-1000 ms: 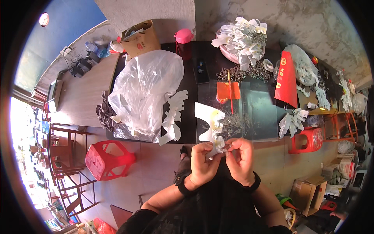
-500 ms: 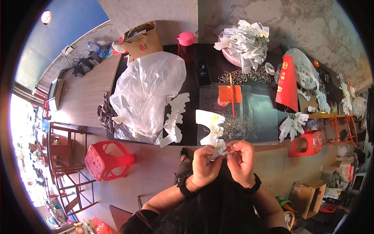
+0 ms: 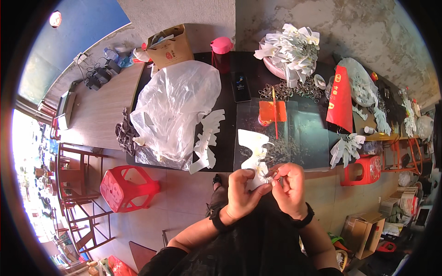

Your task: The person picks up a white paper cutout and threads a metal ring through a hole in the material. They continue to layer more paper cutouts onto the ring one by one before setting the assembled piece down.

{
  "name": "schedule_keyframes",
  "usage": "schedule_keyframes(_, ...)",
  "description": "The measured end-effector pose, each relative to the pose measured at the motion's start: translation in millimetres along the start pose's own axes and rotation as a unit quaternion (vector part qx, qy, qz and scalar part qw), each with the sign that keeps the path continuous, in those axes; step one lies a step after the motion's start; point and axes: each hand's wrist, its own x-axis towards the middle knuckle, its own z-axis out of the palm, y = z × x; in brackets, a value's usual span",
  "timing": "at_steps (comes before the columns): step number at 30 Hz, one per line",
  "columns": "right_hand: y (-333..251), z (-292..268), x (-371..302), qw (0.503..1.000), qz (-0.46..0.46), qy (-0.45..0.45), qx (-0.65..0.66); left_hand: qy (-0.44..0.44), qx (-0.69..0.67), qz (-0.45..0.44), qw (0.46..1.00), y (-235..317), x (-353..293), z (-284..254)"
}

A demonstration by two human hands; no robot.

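My left hand [image 3: 242, 195] is closed on the lower end of a white notched strip [image 3: 252, 139], its thumb and fingers pinching the edge. The strip stands up from my hands over the table's front edge, with small dark metal rings [image 3: 268, 159] hanging along its right side. My right hand [image 3: 291, 189] is closed beside it, the fingertips pinching a small metal piece at the strip's edge; its exact shape is mostly hidden. A pile of similar dark metal rings [image 3: 294, 92] lies farther back on the black table.
A red pencil-like stick [image 3: 276, 120] lies over an orange card [image 3: 266, 112] on a clear mat. Around them are a phone [image 3: 240, 87], a big plastic bag [image 3: 177, 108], another white strip [image 3: 208, 140], a heaped pink basket [image 3: 272, 69] and a red stool [image 3: 126, 188] below.
The white strip has shifted slightly right and turned a little in my left hand. My right hand has moved slightly right, its fingers still pinching at the strip's edge.
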Motion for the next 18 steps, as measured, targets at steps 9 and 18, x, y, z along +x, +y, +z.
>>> schedule_keyframes(9,-29,-53,28,0.988,0.056,-0.115,-0.086,0.003,-0.116,-0.136,0.984,-17,1,-47)
schedule_keyframes(18,-29,-44,39,0.987,0.024,-0.103,-0.124,0.046,-0.133,-0.134,0.981,-6,22,-40)
